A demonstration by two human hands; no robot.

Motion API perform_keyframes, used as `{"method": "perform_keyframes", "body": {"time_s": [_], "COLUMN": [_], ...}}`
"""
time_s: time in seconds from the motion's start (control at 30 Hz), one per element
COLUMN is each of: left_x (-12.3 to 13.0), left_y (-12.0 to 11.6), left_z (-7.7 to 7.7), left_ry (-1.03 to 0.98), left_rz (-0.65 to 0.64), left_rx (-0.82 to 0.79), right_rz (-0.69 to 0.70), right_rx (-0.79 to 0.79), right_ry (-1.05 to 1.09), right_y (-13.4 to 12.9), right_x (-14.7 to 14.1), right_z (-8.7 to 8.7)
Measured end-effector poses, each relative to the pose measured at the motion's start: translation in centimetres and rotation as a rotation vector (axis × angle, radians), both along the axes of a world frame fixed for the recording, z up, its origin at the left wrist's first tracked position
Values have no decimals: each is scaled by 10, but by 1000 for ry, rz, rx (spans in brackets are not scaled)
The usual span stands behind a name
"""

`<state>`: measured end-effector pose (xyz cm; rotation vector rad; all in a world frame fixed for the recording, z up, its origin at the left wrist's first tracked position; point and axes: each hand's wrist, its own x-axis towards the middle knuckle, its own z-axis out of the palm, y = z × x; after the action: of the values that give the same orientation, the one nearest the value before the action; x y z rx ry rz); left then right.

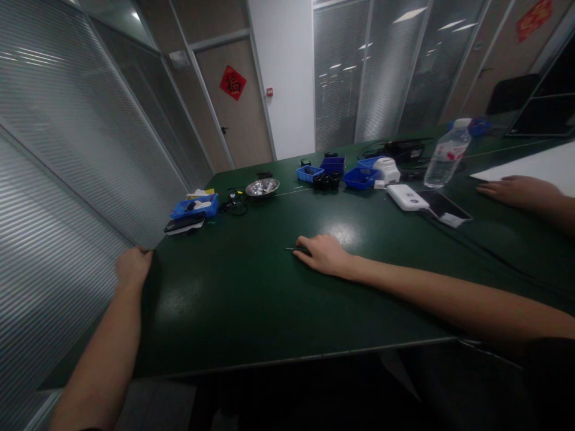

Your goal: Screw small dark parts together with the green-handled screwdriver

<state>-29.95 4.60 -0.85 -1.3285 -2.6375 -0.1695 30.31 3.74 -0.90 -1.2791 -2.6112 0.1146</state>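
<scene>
My right hand (326, 254) rests on the middle of the green table (251, 287), its fingers closed around a small thin tool (290, 248) whose metal tip points left. At the table's left edge is my left hand (133, 267), with its fingers bent together at the edge; what they hold, if anything, is hidden. Beyond my left hand lies a black flat case (184, 224), in front of a blue tray (194, 206) with small items in it. A round metal dish (263, 188) with small parts stands farther back.
Blue bins (359, 178), a white device (406, 197), a dark phone-like slab (444, 205) and a water bottle (448, 154) stand at the back right. Another person's hand (521, 190) lies at the right, beside a white sheet (534, 164). A cable crosses the right side.
</scene>
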Motion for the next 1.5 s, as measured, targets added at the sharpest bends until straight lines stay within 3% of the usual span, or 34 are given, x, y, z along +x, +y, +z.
{"method": "perform_keyframes", "body": {"time_s": [0.63, 1.0, 1.5], "left_x": [19, 18, 21], "left_y": [1, 1, 2], "left_z": [-6, -6, -8], "left_ry": [76, 90, 128], "left_rz": [-14, -42, -108], "left_rx": [44, 76, 36], "right_rz": [9, 14, 8], "right_rx": [-7, 11, -31], "right_ry": [1, 5, -9], "right_y": [-2, 1, -2], "right_x": [0, 0, -1], "right_z": [4, -1, 6]}}
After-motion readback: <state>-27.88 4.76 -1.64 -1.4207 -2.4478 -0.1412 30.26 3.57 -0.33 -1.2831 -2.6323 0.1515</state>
